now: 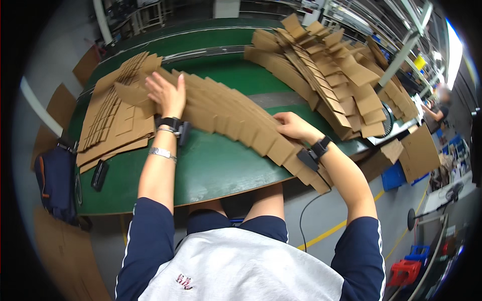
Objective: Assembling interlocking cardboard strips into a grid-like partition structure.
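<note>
A long row of overlapping folded cardboard pieces (236,113) slants across the green table from the middle left to its front right edge. At its far left end my left hand (168,95) is raised with the fingers spread, the palm side by a cardboard flap (135,96). Whether that palm presses on the cardboard is hard to see. My right hand (297,127) rests on the upper edge of the row near its right end, its fingers curled over the pieces. Some of those fingertips are hidden behind the cardboard.
Flat slotted cardboard sheets (115,108) are stacked at the left, beside a small black object (100,175). A large pile of cardboard pieces (336,75) fills the right. A dark blue bag (56,183) hangs at the table's left edge. Another person (439,110) is far right.
</note>
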Tool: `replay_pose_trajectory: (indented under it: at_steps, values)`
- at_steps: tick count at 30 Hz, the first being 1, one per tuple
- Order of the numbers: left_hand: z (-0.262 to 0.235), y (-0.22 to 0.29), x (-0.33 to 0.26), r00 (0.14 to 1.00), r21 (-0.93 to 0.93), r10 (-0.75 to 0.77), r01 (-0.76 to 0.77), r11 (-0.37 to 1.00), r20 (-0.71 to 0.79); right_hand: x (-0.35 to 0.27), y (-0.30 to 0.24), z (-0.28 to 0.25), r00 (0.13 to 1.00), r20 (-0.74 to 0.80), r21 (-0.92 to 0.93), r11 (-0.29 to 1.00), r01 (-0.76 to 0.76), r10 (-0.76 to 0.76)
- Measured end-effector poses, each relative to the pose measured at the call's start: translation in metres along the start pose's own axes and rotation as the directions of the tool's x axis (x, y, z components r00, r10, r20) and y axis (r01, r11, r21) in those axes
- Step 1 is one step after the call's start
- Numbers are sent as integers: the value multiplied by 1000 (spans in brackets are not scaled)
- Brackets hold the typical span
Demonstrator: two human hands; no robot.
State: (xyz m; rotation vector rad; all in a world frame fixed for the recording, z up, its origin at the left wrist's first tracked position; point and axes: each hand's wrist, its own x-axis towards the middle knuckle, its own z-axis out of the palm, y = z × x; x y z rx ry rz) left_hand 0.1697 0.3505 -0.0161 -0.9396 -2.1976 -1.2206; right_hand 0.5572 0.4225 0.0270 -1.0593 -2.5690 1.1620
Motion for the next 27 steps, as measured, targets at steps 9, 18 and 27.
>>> replay_pose_trajectory:
  at_steps: [9,18,27]
  values:
    - [-10,40,-78,924,-506,-210,354,787,320,-17,-11,8,1000,-4,270,963,15,-14]
    - [117,111,-66,727,-500,-168,602,623,666,6,18,-11,950,-297,21,994,109,-98]
    - [191,193,-59,391,-330,-105,870,366,914,-43,28,-56,915,-395,145,978,150,-82]
